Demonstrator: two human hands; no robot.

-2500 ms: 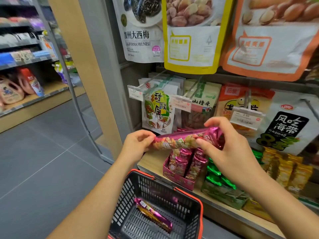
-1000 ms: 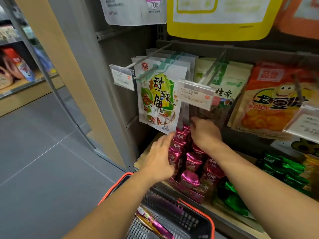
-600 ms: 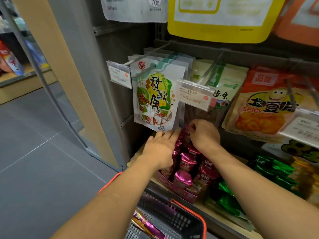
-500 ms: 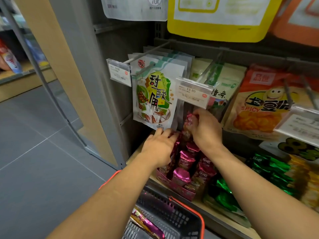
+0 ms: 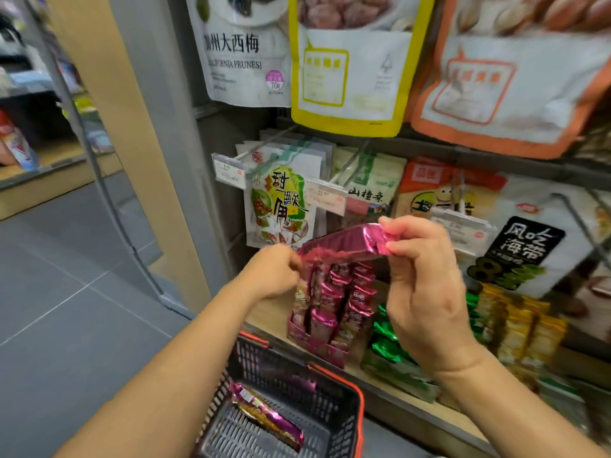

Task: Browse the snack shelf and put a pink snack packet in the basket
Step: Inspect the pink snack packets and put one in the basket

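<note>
Looking from the left, I see grey floor (image 5: pixel 66 325), then the basket (image 5: pixel 361 401) low in view with one pink-and-gold packet (image 5: pixel 266 416) lying on its bottom. Above it the left hand (image 5: pixel 274 274) has its fingers curled in, nipping the left end of the pink snack packet (image 5: pixel 344 241), though blur hides the exact grip. The packet runs across, tilted up to the right, held in the air above the pink display box (image 5: pixel 325 325) on the shelf (image 5: pixel 264 320). The right hand (image 5: pixel 426 285) pinches the crimped right end between thumb and fingertips (image 5: pixel 401 251), the foil bunched just above them. Green packets (image 5: pixel 386 342) sit just right of the box
</note>
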